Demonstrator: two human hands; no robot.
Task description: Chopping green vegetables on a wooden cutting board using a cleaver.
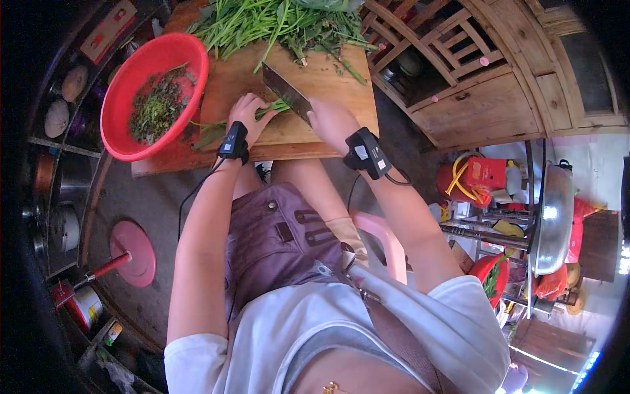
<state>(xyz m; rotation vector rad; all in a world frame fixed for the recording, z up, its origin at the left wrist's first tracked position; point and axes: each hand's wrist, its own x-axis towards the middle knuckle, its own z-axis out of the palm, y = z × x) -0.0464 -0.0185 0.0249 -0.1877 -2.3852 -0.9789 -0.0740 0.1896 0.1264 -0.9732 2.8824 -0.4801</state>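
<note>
My left hand [250, 118] grips a small bunch of green stems [276, 107] low over a wooden cutting board [339, 123]. The cut ends point right, towards the knife, and thin stalks trail out to the left. In my right hand [334, 122] is a cleaver [287, 93] with a broad dark blade. Its blade stands beside the stem ends, just right of my left fingers; whether it touches them I cannot tell. Bits of green cling to the blade. A black device is strapped to each wrist.
A red plastic basin [155, 98] with chopped greens [157, 106] stands left of the board. Long leafy stems [266, 24] are heaped across the board's far side. A wooden cabinet [472, 103] is at the right. A pink round-based stand [133, 253] is on the floor at left.
</note>
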